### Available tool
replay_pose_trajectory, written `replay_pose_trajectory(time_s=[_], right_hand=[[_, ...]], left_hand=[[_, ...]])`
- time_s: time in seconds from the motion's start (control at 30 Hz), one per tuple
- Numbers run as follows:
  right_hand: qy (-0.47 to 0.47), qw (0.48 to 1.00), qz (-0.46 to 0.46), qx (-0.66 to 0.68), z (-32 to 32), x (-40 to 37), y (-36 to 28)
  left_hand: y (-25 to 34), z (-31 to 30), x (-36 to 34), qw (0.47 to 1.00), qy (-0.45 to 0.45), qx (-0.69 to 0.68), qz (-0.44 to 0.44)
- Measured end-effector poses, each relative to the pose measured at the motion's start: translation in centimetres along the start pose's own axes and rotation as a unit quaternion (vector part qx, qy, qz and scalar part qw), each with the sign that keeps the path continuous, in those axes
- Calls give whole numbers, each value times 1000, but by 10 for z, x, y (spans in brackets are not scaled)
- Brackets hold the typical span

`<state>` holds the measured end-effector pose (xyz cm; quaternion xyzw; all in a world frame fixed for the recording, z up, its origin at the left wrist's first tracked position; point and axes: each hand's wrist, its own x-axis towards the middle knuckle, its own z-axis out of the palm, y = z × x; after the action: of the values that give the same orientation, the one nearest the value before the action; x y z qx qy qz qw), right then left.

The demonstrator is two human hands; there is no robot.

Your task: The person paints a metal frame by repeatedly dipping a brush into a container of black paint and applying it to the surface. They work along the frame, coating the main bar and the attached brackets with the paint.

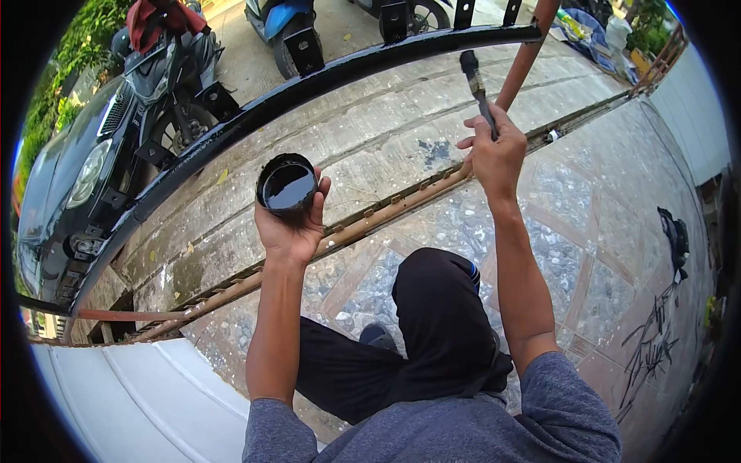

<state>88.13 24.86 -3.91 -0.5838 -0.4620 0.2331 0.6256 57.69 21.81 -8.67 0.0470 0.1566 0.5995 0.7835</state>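
My left hand (297, 231) is wrapped round a small round cup of black paint (288, 185), its glossy surface facing up at me. In my right hand (498, 154) is a paintbrush (478, 89), gripped by its dark handle. The bristles point up and away and are coated black. Just beyond the brush runs a metal rail (324, 67), mostly shiny black, with small drilled tabs (306, 51) along it. Brush and rail look apart. A reddish-brown post (526, 68) meets the rail's right end.
A dark car (85, 174) and a motorcycle (166, 77) stand behind the rail at left, a blue scooter (278, 23) farther back. A rusty floor track (401, 204) crosses the ground before me. Thin black strips (648, 339) lie on the tiles at right.
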Motion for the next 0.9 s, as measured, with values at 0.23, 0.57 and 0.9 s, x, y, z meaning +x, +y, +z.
replay_pose_trajectory(time_s=[0.23, 0.57, 0.9], right_hand=[[-58, 980, -173, -73, 44, -34, -3], [-170, 975, 55, 133, -31, -56, -33], [-164, 984, -39, 53, -103, -46, -35]], left_hand=[[-19, -5, 5, 999, -25, 15, 15], [-33, -14, -3, 999, -27, 13, 23], [-57, 4, -2, 998, 43, 48, 27]])
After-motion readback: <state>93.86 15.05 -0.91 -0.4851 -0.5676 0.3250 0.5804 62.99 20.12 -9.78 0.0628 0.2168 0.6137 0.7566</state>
